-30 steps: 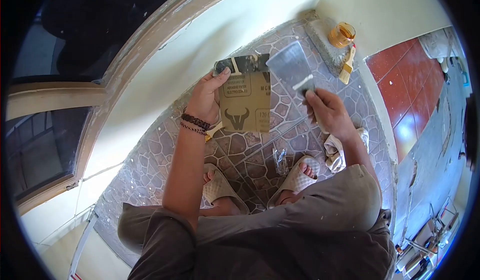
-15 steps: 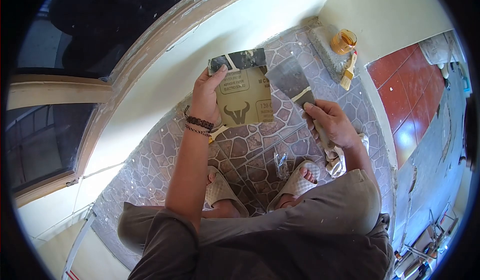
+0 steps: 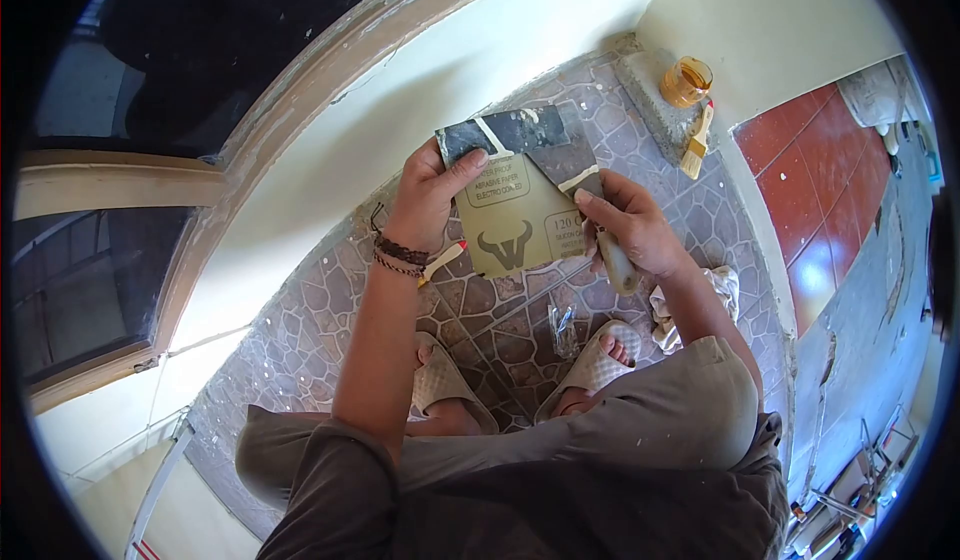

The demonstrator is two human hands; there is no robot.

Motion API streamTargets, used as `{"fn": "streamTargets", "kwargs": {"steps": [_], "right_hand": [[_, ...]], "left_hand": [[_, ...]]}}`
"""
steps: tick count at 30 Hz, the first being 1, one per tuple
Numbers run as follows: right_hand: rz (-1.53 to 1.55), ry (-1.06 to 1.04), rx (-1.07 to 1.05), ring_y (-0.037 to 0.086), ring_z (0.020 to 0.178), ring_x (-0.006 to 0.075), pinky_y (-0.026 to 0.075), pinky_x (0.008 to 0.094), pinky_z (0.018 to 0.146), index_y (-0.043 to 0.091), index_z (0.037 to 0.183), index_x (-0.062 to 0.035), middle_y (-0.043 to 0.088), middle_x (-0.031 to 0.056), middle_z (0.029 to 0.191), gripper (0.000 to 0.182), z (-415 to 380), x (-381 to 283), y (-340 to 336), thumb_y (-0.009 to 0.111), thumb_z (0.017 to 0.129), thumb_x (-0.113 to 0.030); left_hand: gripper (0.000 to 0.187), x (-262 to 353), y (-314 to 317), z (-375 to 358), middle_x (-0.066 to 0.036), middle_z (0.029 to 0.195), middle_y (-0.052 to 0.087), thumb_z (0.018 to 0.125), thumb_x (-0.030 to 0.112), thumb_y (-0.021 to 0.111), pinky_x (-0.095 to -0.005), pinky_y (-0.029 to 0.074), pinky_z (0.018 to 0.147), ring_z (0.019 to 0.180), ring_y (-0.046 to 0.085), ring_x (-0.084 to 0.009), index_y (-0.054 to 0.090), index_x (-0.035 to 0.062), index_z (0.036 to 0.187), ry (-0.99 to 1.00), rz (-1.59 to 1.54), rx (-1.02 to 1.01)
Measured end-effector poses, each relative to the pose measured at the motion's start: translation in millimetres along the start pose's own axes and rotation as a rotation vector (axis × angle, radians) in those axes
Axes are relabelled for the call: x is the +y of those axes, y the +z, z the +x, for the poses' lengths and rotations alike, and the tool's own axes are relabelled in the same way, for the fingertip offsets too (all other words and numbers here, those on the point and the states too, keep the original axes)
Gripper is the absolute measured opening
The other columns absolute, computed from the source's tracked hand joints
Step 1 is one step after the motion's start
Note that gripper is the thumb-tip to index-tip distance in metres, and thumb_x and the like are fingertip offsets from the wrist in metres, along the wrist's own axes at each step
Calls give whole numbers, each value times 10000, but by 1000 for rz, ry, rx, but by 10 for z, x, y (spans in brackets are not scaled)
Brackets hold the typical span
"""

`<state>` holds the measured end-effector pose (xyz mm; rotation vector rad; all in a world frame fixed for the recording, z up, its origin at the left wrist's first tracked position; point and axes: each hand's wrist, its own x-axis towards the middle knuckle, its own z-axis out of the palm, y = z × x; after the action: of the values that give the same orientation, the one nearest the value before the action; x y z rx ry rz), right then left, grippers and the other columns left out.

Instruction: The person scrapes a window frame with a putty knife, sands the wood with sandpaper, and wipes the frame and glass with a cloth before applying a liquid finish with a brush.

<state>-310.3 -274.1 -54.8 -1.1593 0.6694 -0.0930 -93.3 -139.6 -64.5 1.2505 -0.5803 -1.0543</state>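
My left hand (image 3: 428, 200) pinches the upper left of a tan sheet of sandpaper (image 3: 515, 205), its printed back with a bull's-head mark facing me. A dark strip (image 3: 535, 128) with whitish smears runs along the sheet's top edge, under my left thumb. My right hand (image 3: 640, 225) is closed around a putty knife (image 3: 575, 160); its grey blade points up and left, overlapping the sheet's right side. A whitish line crosses the base of the blade. Below my left wrist, a red-tipped brush (image 3: 443, 262) lies on the floor, partly hidden by the sheet.
On a rough grey block (image 3: 640, 95) stands a glass jar (image 3: 687, 82) of amber liquid, with a paintbrush (image 3: 698, 145) leaning beside it. A crumpled cloth (image 3: 722, 295) and clear plastic wrapper (image 3: 563, 330) lie on the stone-patterned floor (image 3: 310, 310). A pale wall (image 3: 480, 50) curves along the left.
My right hand has brought the putty knife left, so its blade now overlaps the sandpaper. The sheet has shifted slightly right and tilted, uncovering more of the red-tipped brush.
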Motion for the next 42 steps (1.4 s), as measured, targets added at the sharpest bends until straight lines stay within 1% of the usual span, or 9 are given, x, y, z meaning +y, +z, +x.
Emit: {"fn": "streamTargets", "kwargs": {"steps": [8,16,22,24,28,33,36,40,42], "right_hand": [[19,-30,-2,519,467,46,387,194,415,577,1077,-36,601,-7,709,255,68,-169,-18,614,974,-265],[-43,-75,84,485,448,52,377,212,410,584,1009,-37,555,-14,636,238,9,-125,181,618,972,-269],[-182,-55,158,497,469,64,389,241,427,601,992,-29,579,9,657,255,-42,-111,230,636,956,-279],[-212,-21,186,526,496,73,412,255,451,626,1013,-20,621,32,698,257,-51,-112,237,641,947,-268],[-358,-113,210,590,589,127,453,300,531,613,1005,5,639,85,720,301,-56,-102,223,634,951,-290],[-351,-202,240,611,672,156,477,334,603,601,994,24,664,116,773,344,-69,-47,198,615,963,-318],[-379,-142,225,569,639,117,456,308,568,605,996,11,639,85,754,351,-142,-181,170,599,974,-339],[-147,-198,483,425,431,56,321,230,378,554,937,-56,479,-23,600,302,-286,-405,-127,566,990,-353],[-143,-215,465,420,422,60,319,231,373,548,916,-62,477,-22,593,301,-400,-481,-173,569,988,-354]], "left_hand": [[205,14,17,-15,-15,1011,662,927,109,650,-274,505,820,896,614,-102,611,32,1113,32,33,-82],[225,99,105,-66,-57,977,695,855,34,663,-307,552,773,882,675,-164,631,25,1078,-137,-255,17],[290,310,31,-95,-94,1018,686,885,21,619,-340,561,819,908,685,-197,559,12,1169,-177,-175,-164],[280,310,176,-118,-66,968,678,891,16,639,-325,564,790,877,682,-180,564,31,1160,-186,-277,73],[267,195,197,-81,-32,930,664,892,8,659,-308,564,753,840,677,-157,575,55,1141,-214,-86,109],[164,117,184,-102,-18,874,688,850,78,748,-275,545,718,775,657,-116,659,37,981,39,64,30],[147,143,170,-111,-14,862,689,848,72,748,-268,542,719,771,653,-108,663,37,962,91,91,0],[119,222,-41,-168,-11,850,688,851,64,742,-265,540,715,767,649,-102,666,35,938,2,132,-107],[92,237,4,-186,-7,853,685,862,59,730,-265,538,721,769,646,-101,668,36,926,66,60,82]]}}
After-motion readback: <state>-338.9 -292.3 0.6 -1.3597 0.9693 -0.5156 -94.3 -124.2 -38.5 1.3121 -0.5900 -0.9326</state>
